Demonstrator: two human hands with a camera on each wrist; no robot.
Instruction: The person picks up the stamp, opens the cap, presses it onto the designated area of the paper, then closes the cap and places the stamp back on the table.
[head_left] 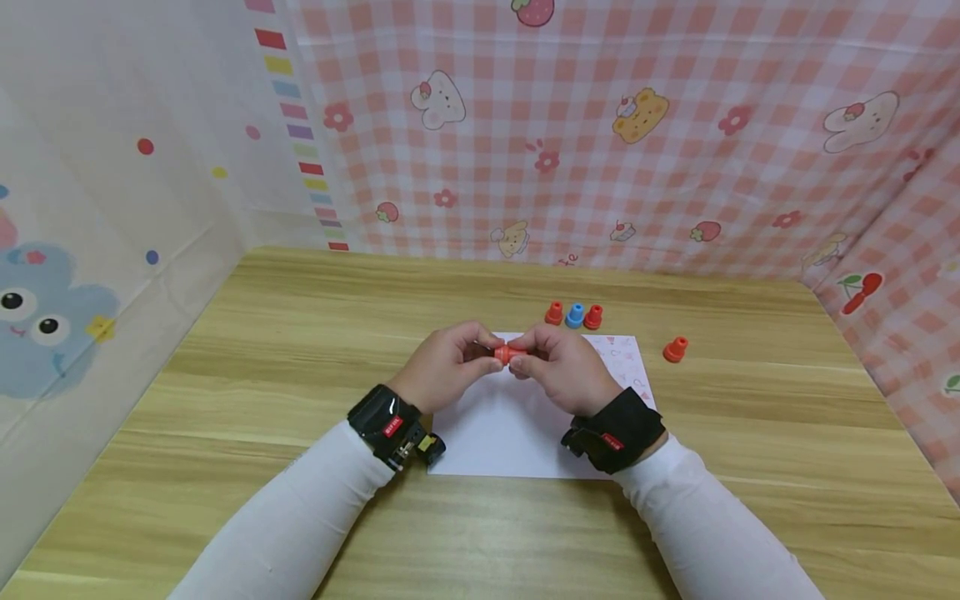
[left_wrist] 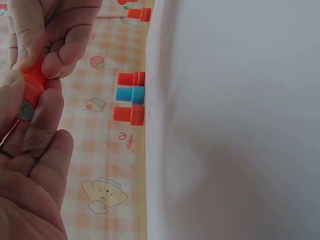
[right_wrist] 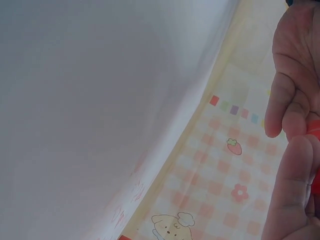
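Both hands meet over a white sheet of paper (head_left: pixel 517 433) and hold one small red toy stamp (head_left: pixel 507 356) between them. My left hand (head_left: pixel 444 364) pinches the left end with thumb and fingers. At the other end, my right hand (head_left: pixel 567 367) pinches the narrower part, mostly covered by its fingers. In the left wrist view, the stamp (left_wrist: pixel 33 89) shows a round grey end with a dark mark on it. Only a sliver of the stamp (right_wrist: pixel 313 128) appears in the right wrist view. Small red and pink prints (head_left: pixel 621 350) mark the paper's right side.
Behind the paper stand a red stamp (head_left: pixel 554 313), a blue stamp (head_left: pixel 575 315) and another red stamp (head_left: pixel 593 317) in a row. A further red stamp (head_left: pixel 675 350) stands to the right. The wooden table (head_left: pixel 315 325) meets a checked cloth (head_left: pixel 480 167) at the back.
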